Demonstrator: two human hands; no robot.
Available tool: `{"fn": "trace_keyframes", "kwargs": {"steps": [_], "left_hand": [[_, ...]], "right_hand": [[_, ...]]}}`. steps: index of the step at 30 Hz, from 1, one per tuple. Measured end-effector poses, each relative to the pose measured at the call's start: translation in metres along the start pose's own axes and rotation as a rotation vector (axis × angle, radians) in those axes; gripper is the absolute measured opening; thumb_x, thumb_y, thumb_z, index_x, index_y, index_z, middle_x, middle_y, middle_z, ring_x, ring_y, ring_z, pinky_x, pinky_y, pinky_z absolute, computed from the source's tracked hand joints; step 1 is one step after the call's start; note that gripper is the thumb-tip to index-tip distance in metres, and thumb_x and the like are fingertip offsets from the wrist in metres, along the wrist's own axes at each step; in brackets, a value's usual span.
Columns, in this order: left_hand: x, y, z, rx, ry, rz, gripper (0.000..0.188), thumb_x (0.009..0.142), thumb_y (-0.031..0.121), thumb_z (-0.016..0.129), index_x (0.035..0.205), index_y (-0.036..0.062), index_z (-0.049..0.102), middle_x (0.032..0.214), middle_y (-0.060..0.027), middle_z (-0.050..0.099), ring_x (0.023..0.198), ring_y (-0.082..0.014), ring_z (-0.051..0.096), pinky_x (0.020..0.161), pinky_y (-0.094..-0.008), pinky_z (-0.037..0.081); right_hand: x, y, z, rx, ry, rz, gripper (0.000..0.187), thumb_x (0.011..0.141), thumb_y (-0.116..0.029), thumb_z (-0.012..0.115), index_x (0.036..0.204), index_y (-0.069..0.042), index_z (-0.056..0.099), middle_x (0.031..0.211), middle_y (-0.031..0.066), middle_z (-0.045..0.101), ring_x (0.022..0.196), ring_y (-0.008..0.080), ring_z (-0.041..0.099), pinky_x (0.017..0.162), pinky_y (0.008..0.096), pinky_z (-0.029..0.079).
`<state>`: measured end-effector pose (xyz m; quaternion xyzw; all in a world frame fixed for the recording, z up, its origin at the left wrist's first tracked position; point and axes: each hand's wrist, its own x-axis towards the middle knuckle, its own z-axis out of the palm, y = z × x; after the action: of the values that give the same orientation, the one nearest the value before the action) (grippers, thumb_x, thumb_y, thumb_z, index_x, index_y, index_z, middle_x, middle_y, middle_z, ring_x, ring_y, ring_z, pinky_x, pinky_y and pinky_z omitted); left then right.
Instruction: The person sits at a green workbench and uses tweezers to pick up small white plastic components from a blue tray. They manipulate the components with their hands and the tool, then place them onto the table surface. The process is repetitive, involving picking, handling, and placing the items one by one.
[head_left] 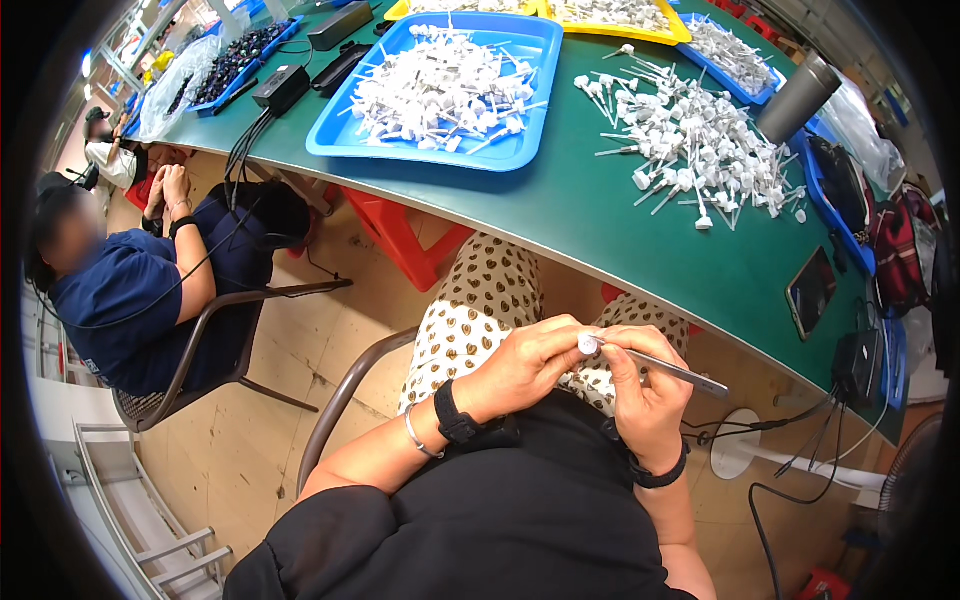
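Above my lap, my left hand [525, 365] pinches a small white plastic part [588, 344] with a round end facing up. My right hand [648, 405] is closed around a slim flat metal tool [695, 377], whose tip meets the white part; the tip is too small to tell its kind. The two hands nearly touch. Beyond them, on the green table [560, 205], lies a loose pile of white plastic parts with thin stems [705, 145]. A blue tray [325, 140] to its left holds a heap of similar parts.
Yellow trays [660, 32] and another blue tray [765, 95] stand farther back. A grey metal bottle [798, 98] and a phone [811, 292] are at the right. Black cables [250, 135] hang over the edge. A seated co-worker [140, 290] is at my left.
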<state>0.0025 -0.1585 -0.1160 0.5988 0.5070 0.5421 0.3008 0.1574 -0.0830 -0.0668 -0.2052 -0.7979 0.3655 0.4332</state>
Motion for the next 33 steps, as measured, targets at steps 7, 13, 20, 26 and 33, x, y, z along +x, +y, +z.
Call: {"fn": "trace_keyframes", "kwargs": {"steps": [7,13,20,26,33], "left_hand": [[0.0,0.001,0.002,0.021,0.002,-0.005,0.023,0.096,-0.003,0.06,0.118,-0.0004,0.066,0.092,-0.0091,0.063,0.074,-0.0173,0.064,0.065,-0.0297,0.053],[-0.001,-0.002,0.002,0.026,-0.004,-0.019,0.024,0.096,0.005,0.063,0.119,0.0035,0.066,0.09,-0.013,0.064,0.078,-0.0309,0.064,0.067,-0.0381,0.052],[-0.002,-0.007,0.001,0.025,-0.015,0.045,0.022,0.096,0.006,0.064,0.118,0.0032,0.066,0.089,-0.0127,0.063,0.078,-0.0299,0.064,0.067,-0.0375,0.052],[0.002,0.006,-0.006,-0.092,-0.011,-0.061,0.022,0.099,0.006,0.061,0.12,0.0024,0.067,0.092,-0.01,0.064,0.08,-0.0215,0.064,0.068,-0.033,0.052],[0.004,0.007,-0.009,-0.15,0.045,0.002,0.03,0.1,0.013,0.062,0.129,0.007,0.068,0.136,-0.0125,0.054,0.121,-0.0238,0.055,0.098,-0.0361,0.05]], "right_hand": [[0.0,0.002,0.001,0.009,0.001,-0.014,0.008,0.089,0.0,0.071,0.096,0.0,0.068,0.089,0.0113,0.071,0.074,0.0239,0.066,0.065,0.0321,0.053],[0.002,-0.002,0.0,-0.042,-0.039,-0.024,0.007,0.089,0.0,0.071,0.095,0.0,0.068,0.088,0.011,0.071,0.073,0.0247,0.065,0.063,0.0329,0.052],[0.006,0.001,-0.005,-0.108,-0.153,-0.15,0.009,0.087,0.001,0.071,0.095,0.001,0.067,0.087,0.0121,0.07,0.071,0.0275,0.065,0.062,0.0341,0.052],[-0.004,0.002,-0.002,0.223,0.037,0.113,0.01,0.092,0.001,0.067,0.102,0.001,0.065,0.102,0.0137,0.07,0.089,0.0238,0.068,0.079,0.0329,0.055],[-0.007,0.019,-0.001,0.441,0.087,0.307,0.012,0.103,-0.007,0.054,0.107,0.002,0.061,0.117,0.0149,0.067,0.103,0.0187,0.066,0.093,0.03,0.051]]}}
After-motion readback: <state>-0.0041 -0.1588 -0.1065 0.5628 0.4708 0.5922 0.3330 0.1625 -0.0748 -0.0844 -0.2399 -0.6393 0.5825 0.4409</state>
